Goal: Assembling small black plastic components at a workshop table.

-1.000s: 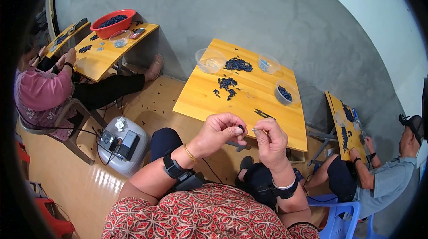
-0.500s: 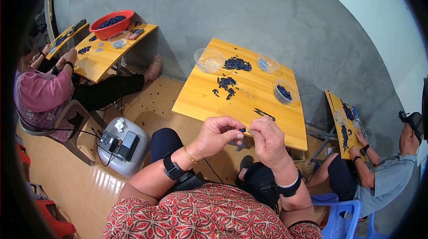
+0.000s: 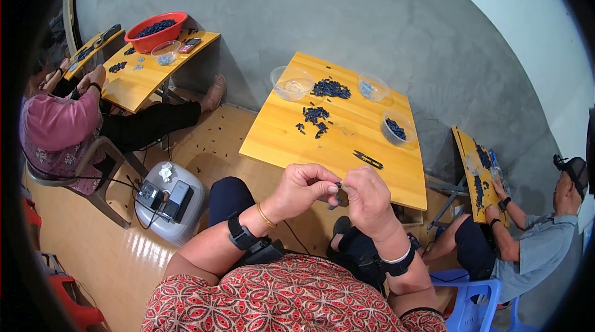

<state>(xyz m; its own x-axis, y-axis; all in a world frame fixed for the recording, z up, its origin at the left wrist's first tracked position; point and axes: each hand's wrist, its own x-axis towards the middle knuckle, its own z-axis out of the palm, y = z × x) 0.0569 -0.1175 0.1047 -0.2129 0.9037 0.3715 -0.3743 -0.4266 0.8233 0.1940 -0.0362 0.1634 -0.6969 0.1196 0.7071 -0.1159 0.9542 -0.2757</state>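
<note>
My left hand (image 3: 308, 187) pinches a small dark piece (image 3: 338, 185) between thumb and forefinger, just off the near edge of the yellow table (image 3: 279, 140). My right hand (image 3: 368, 200) is closed, its fingertips meeting the same piece; whatever it grips is hidden by the fingers. Black thread snips (image 3: 367, 158) lie on the table beyond my right hand. Farther in are a small pile (image 3: 316, 115) and a larger heap (image 3: 330, 88) of dark blue pieces, with a few tiny pale bits (image 3: 347, 132) beside them.
Clear bowls stand on my table: one (image 3: 291, 86) at far left, one with pale bits (image 3: 373, 89), one with dark pieces (image 3: 397, 127). People work at side tables left (image 3: 133, 84) and right (image 3: 465, 158). A grey box (image 3: 173, 208) with devices sits on the floor.
My right hand has shifted slightly left, up against the left fingertips. The pale tip seen between its fingers before is now hidden. My left hand stays nearly in place.
</note>
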